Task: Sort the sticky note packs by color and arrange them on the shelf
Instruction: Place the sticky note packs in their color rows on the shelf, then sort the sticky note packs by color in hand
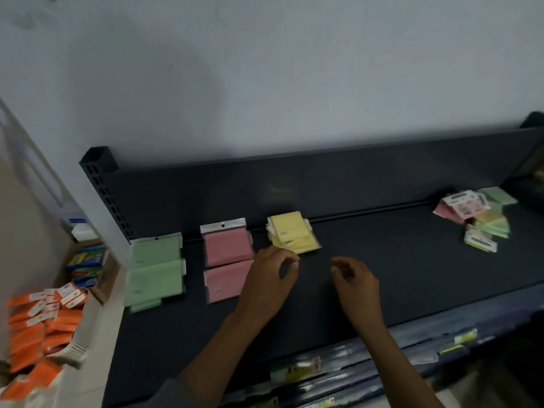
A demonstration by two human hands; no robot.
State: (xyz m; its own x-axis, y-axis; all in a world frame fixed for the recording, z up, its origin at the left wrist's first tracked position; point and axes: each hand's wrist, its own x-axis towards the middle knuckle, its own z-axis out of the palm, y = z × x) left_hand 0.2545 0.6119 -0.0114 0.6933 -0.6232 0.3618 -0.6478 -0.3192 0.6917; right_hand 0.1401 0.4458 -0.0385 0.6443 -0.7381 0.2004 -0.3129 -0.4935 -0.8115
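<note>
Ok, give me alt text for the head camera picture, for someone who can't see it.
Two bare hands, left hand and right hand, hover empty over a dark shelf with sorted sticky note packs: green packs, pink packs and yellow packs in a row. A mixed pile waits at the far right.
</note>
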